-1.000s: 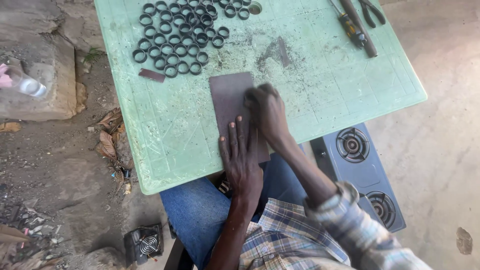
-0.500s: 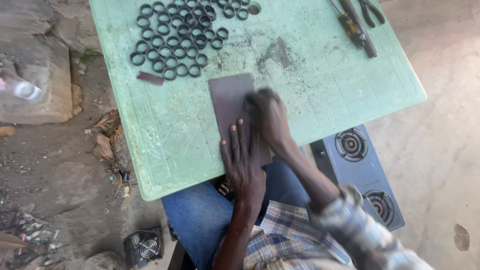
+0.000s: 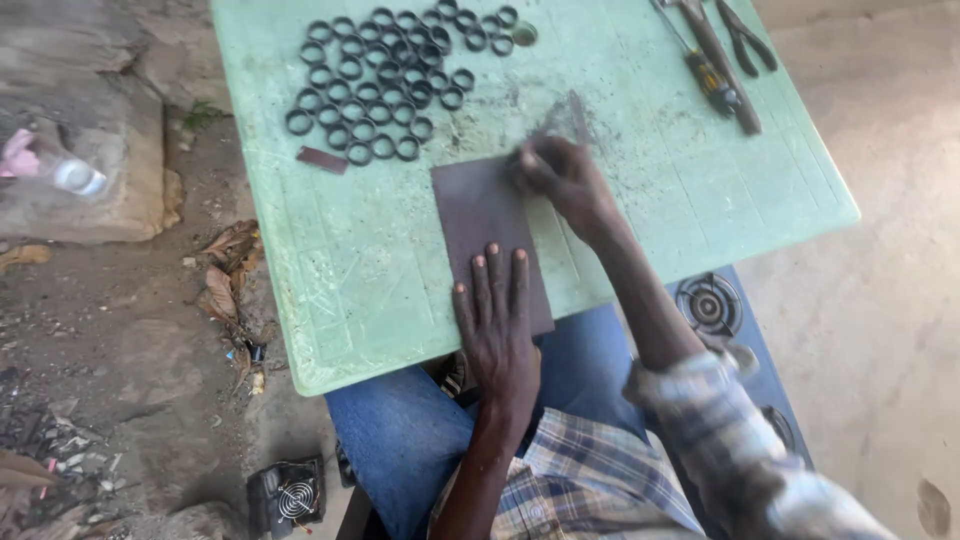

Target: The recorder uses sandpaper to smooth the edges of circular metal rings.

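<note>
A dark brown abrasive sheet lies on the pale green table. My left hand presses flat on the sheet's near end, fingers spread, holding it down. My right hand is closed at the sheet's far right corner; what it grips is hidden under the blurred fingers. Behind the sheet lie several black rings in a loose cluster, with a small brown strip beside them.
Pliers and a screwdriver lie at the table's far right. A gas stove stands under the table by my right knee. On the ground to the left are a stone slab, dry leaves and a small fan.
My right hand slid away from me along the sheet, from its middle to its far end. The left hand stayed pressed on the near end.
</note>
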